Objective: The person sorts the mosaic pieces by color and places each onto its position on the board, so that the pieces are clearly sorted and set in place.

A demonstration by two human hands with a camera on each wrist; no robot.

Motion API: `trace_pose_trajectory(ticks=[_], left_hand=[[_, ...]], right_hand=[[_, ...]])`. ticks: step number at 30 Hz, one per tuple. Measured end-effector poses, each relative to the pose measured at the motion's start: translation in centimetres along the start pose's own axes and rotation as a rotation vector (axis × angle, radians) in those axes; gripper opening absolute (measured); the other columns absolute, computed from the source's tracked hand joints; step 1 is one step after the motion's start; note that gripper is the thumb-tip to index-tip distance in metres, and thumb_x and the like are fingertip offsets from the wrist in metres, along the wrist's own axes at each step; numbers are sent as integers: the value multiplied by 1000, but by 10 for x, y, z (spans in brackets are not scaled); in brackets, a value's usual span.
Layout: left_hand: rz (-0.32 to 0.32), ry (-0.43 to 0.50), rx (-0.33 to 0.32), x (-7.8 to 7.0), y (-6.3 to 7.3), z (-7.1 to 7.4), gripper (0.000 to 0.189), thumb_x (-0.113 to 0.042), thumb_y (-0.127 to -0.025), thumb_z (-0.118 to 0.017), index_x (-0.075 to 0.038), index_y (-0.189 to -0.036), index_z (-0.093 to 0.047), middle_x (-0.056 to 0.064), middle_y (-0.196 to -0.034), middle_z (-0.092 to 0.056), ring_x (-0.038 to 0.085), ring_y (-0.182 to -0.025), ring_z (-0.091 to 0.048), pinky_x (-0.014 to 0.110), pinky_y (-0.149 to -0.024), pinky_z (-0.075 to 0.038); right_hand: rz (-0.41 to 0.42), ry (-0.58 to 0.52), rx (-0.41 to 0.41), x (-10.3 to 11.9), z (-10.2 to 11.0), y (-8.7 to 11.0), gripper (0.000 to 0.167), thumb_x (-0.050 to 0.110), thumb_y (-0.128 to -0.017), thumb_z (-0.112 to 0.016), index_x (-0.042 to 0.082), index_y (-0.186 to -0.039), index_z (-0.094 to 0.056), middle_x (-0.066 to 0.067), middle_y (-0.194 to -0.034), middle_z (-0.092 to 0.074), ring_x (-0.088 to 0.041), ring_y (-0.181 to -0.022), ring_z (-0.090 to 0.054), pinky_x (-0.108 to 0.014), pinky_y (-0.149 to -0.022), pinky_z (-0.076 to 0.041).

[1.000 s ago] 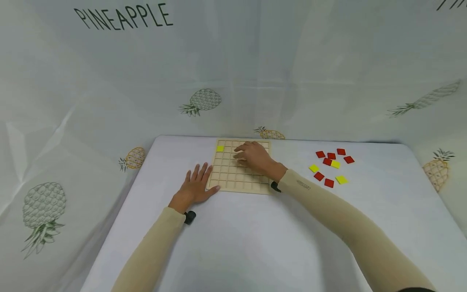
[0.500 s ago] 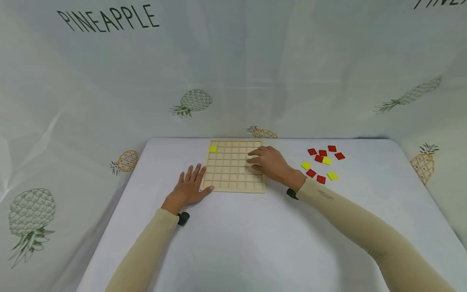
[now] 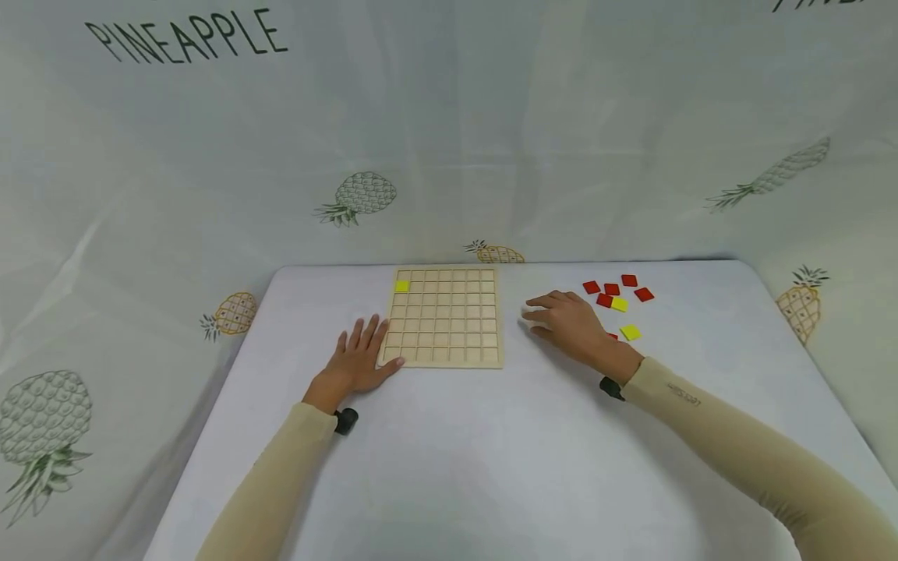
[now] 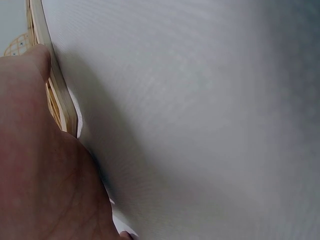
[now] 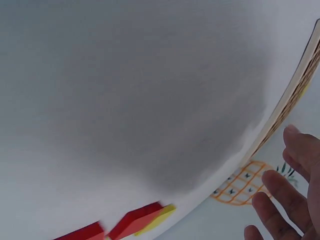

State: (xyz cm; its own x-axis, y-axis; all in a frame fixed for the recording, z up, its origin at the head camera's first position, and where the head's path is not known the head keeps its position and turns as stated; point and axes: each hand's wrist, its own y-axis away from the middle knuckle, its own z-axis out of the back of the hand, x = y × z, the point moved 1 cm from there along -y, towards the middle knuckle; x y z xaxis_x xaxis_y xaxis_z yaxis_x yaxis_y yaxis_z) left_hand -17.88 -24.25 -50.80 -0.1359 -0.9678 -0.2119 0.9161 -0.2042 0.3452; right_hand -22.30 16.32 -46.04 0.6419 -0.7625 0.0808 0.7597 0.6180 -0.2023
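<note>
A square wooden grid board [image 3: 445, 319] lies near the back of the table, a yellow tile [image 3: 402, 286] in a cell near its upper left corner. My left hand [image 3: 354, 362] rests with spread fingers at the board's lower left side. In the left wrist view its thumb lies over the board's edge [image 4: 62, 97]. My right hand [image 3: 571, 327] hovers over the table between the board and the loose tiles, fingers loosely bent and apart, holding nothing. Red tiles [image 3: 629, 280] and yellow tiles [image 3: 631, 333] lie to its right; the hand and wrist partly hide some of them.
The white table [image 3: 449, 460] extends in front of the board and to both sides. Behind it hangs a pale curtain [image 3: 449, 117] printed with pineapples. In the right wrist view, a red tile [image 5: 135, 220] overlaps a yellow one [image 5: 162, 219].
My right hand has moved right, off the board and toward the loose tiles. The left hand stays at the board's edge. The head view has shifted slightly to the right.
</note>
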Motion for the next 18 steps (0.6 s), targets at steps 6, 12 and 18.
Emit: trace_pose_trajectory(ticks=[6, 12, 18], left_hand=[[-4, 5, 3, 2, 0, 0, 94, -65, -107, -42, -10, -171, 0, 15, -178, 9, 42, -163, 9, 65, -128, 1], [-5, 6, -1, 1, 1, 0, 93, -64, -107, -42, -9, -171, -1, 15, -178, 9, 42, -163, 9, 65, -128, 1], [-7, 9, -10, 0, 2, 0, 93, -61, -107, -44, -8, -171, -2, 16, -178, 8, 43, -163, 8, 65, -128, 1]], right_hand=[[-73, -21, -14, -20, 1, 18, 40, 15, -86, -89, 8, -125, -79, -16, -131, -73, -38, -123, -66, -56, -103, -54], [-111, -29, -48, -34, 3, 34, 41, 11, -86, -89, 5, -125, -79, -19, -131, -73, -39, -123, -67, -59, -101, -54], [-181, -19, -22, -47, 5, 44, 41, 12, -89, -85, 6, -129, -76, -21, -133, -71, -41, -126, -65, -66, -103, -50]])
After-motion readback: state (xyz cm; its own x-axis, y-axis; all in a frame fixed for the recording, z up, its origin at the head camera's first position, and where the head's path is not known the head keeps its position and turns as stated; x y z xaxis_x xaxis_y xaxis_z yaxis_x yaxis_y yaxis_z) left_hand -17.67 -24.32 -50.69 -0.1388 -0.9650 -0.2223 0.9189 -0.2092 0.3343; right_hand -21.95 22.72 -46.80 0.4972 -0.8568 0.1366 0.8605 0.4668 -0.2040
